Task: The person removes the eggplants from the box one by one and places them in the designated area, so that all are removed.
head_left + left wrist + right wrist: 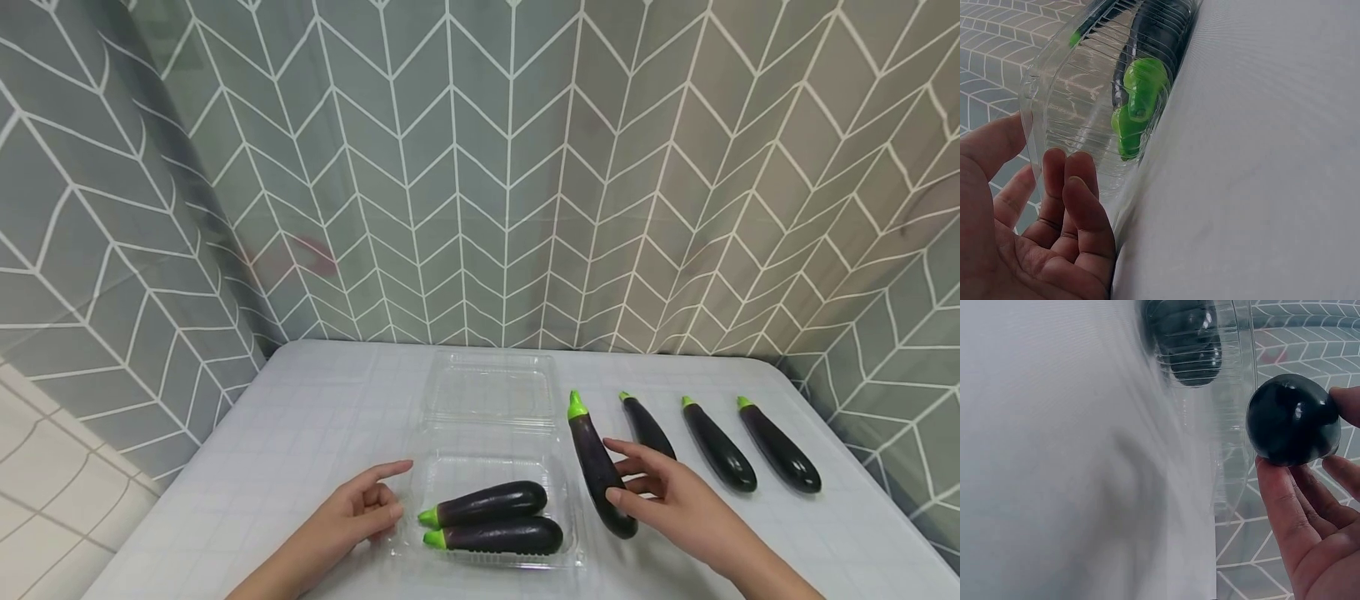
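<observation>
My right hand [660, 492] pinches a dark purple eggplant [597, 467] with a bright green stem, between thumb and fingers. In the right wrist view this eggplant [1294, 420] shows its round end, raised off the table beside the container's wall. An open clear plastic clamshell container [566, 500] stands in front of me. Two eggplants [502, 536] lie side by side in its base, green stems to the left. At the container's left side is my left hand [356, 504], forefinger extended and the other fingers loosely bent. The left wrist view shows its fingertips right at the clear wall [1079, 134].
Three more eggplants [718, 446] lie in a slanted row on the right of the white-covered table [300, 417]. The container's lid [491, 387] is folded back flat behind the base. A grey curtain [480, 167] with white chevron lines hangs behind the table.
</observation>
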Motion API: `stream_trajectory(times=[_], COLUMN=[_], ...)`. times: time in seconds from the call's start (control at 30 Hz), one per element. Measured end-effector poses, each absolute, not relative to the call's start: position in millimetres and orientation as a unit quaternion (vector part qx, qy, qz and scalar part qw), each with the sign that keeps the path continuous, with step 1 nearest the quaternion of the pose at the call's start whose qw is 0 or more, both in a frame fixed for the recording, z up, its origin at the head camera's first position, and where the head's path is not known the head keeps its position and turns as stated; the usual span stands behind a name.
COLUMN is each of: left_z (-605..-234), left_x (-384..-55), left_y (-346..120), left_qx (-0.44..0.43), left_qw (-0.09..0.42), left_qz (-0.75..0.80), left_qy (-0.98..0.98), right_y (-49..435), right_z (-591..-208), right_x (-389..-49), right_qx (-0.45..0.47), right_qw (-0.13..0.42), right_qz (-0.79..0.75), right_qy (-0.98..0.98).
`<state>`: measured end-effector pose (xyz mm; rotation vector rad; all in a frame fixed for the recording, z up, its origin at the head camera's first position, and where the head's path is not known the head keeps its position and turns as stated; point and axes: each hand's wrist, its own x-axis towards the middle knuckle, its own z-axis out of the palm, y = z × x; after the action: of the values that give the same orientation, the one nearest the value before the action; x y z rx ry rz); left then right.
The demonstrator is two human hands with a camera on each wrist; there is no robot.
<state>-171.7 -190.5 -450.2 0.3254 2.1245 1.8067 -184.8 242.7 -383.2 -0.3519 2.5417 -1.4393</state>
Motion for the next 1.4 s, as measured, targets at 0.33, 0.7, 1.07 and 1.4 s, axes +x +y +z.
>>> stream_trajectory(times=[0.33,0.7,1.07,1.4], left_z=[-452,-451,-449,-449], left_x=[-172,-172,-172,-172], left_y=[-191,-192,-191,-191], left_qx=[0.121,0.125,0.124,0.127], left_qw=[0.163,0.164,0.163,0.164], left_qz=[0.636,0.639,0.639,0.641], left_qy=[0.744,0.741,0.742,0.739], right_y=[256,277,293,306], right_z=[-389,-399,-409,-423], right_x=[-174,-161,-156,-151], right_qx=[-0.108,-0.106,-0.097,-0.146], right_qw=[0.110,0.134,0.144,0.132], right_qz=[-0.492,-0.506,-0.511,-0.530], right_qy=[0.857,0.845,0.842,0.825])
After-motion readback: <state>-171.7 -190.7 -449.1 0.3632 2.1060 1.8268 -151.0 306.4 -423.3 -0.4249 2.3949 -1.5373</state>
